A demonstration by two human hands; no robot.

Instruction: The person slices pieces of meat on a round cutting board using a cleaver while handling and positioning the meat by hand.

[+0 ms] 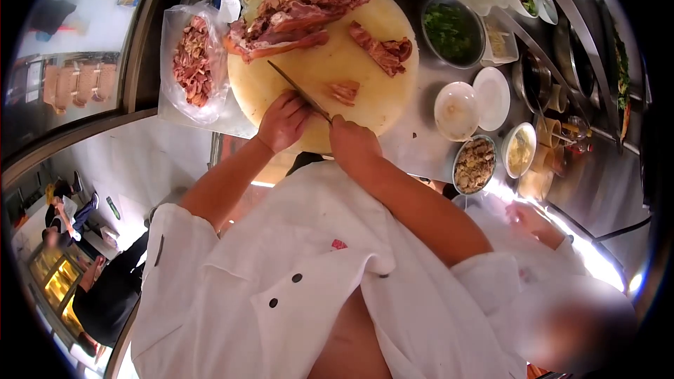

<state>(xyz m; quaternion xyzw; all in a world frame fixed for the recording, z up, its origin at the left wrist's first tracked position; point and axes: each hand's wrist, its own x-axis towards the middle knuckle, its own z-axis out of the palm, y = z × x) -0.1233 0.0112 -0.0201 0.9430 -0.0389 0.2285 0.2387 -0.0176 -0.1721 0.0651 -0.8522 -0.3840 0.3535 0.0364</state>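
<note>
On a round yellowish cutting board (pixel 382 109), my right hand (pixel 354 142) is wrapped round the handle of a knife (pixel 295 86) whose blade points to the upper left. My left hand (pixel 284 121) lies beside the blade with its fingers bent together; what they hold, if anything, is hidden. A small piece of meat (pixel 344 92) rests right of the blade. Farther right on the board is a longer strip of meat (pixel 381 49). One large cut of meat (pixel 309 10) lies at the board's upper left.
A clear bag of chopped meat (pixel 193 61) lies left of the board. To the right stand a metal bowl of greens (pixel 453 31), a white bowl (pixel 457 111), a plate (pixel 491 98) and a bowl of chopped food (pixel 474 165). A co-worker's hand (pixel 535 223) shows at right.
</note>
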